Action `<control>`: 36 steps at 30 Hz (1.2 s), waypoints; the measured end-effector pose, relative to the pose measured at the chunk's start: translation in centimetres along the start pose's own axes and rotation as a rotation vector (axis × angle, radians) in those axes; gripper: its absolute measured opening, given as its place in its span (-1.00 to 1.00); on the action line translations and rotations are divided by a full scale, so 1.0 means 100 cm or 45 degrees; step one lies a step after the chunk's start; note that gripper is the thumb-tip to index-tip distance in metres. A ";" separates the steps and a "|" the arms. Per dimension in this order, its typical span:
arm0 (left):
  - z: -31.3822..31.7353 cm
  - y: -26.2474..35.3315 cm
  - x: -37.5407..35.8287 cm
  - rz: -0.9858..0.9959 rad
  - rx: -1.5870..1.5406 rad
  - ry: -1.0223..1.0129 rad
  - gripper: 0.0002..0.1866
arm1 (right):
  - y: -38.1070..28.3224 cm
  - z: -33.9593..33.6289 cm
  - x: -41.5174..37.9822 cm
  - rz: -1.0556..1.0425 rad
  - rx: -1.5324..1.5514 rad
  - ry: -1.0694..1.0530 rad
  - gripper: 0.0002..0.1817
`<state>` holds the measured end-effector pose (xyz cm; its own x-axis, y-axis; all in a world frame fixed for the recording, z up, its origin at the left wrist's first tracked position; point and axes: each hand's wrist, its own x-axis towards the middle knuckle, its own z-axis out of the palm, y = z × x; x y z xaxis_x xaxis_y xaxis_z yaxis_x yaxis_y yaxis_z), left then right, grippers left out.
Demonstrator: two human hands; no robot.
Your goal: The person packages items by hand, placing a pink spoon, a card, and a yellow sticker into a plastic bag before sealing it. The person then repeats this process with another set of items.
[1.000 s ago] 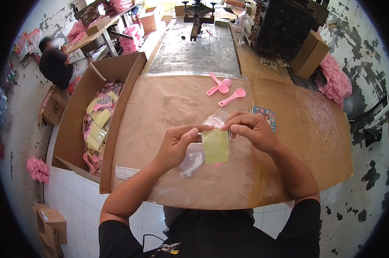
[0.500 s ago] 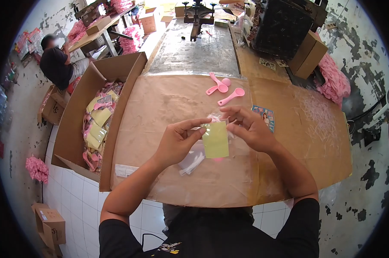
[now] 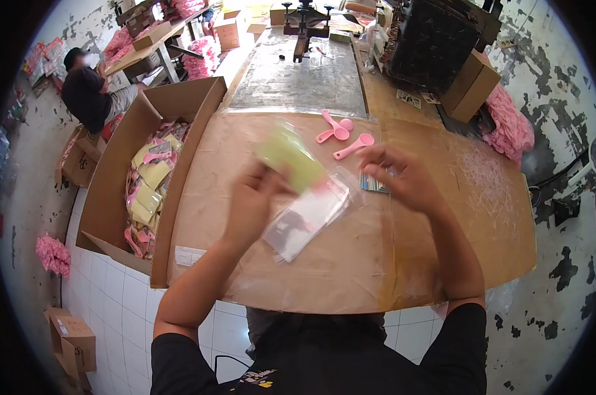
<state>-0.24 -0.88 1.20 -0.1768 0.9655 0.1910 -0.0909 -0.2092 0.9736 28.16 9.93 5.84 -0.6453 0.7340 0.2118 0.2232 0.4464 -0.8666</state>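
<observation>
My left hand [image 3: 250, 201] is closed on a clear packet with a yellow-green card [image 3: 290, 157] in it, blurred by motion and tilted above the cardboard-covered table. A pinkish patch shows at the packet's lower right end. Beneath it lies a stack of clear plastic bags [image 3: 301, 224]. My right hand [image 3: 403, 174] is held up over the table with its fingers loosely bent and apart, nothing seen in them. Just below its fingers is a stack of printed cards [image 3: 373, 183], partly hidden. Farther back lie a pink measuring spoon [image 3: 356, 146] and more pink spoons [image 3: 336, 131].
A long cardboard box [image 3: 166, 253] of filled packets [image 3: 150, 178] stands at the left edge. A metal plate [image 3: 298, 85] and a black clamp-like fixture [image 3: 304, 29] are at the back. Plastic scraps [image 3: 489, 168] lie on the right. A person [image 3: 87, 92] sits at the far left.
My left hand has swung the packet up and left, away from my right hand, and tilted it. My right hand has let go and moved slightly right and up. The bag stack is now uncovered.
</observation>
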 end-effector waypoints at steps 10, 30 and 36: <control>0.005 -0.033 0.010 0.301 1.043 -0.180 -0.64 | 0.064 -0.083 -0.005 0.306 -0.685 -0.198 -0.66; 0.012 -0.025 0.009 -0.067 0.814 -0.163 -0.80 | 0.013 0.023 -0.002 -0.073 0.001 -0.314 -0.68; -0.005 -0.044 0.019 0.100 0.338 -0.109 -0.74 | 0.049 0.048 -0.009 -0.352 -0.330 -0.326 -0.60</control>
<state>-0.71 1.84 -2.79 -0.0890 0.9600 0.2656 0.1814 -0.2466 0.9520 26.36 8.99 -0.80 -0.8590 0.4337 0.2722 0.1719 0.7450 -0.6445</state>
